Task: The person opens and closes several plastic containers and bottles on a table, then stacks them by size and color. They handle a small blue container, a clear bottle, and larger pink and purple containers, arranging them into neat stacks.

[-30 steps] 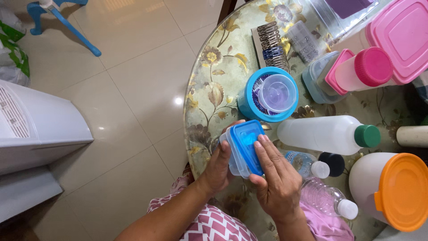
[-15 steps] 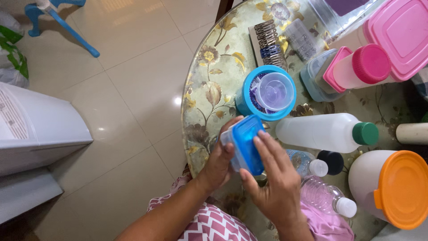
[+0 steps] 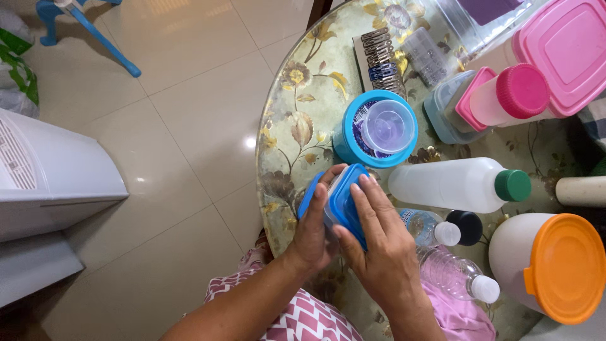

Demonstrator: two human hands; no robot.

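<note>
Both hands hold a small clear plastic box with a blue lid (image 3: 344, 196) above the near edge of a round floral glass table (image 3: 297, 120). My left hand (image 3: 312, 233) grips the box from its left side, thumb on the lid's edge. My right hand (image 3: 379, 246) lies over the lid with fingers spread across its top. A second blue edge shows at the box's left, under my left fingers. Most of the clear body is hidden by the hands.
A blue round tub with a clear cup on it (image 3: 377, 128) stands just beyond. A white bottle with a green cap (image 3: 457, 184) lies to the right, small bottles (image 3: 451, 278) by my right wrist, an orange-lidded jug (image 3: 555, 268) far right, pink-lidded containers (image 3: 536, 63) behind. A white appliance (image 3: 50, 170) stands on the floor.
The box has been turned in my hands and lowered a little toward me. My right fingers now cover more of the lid, and a blue edge shows at the left.
</note>
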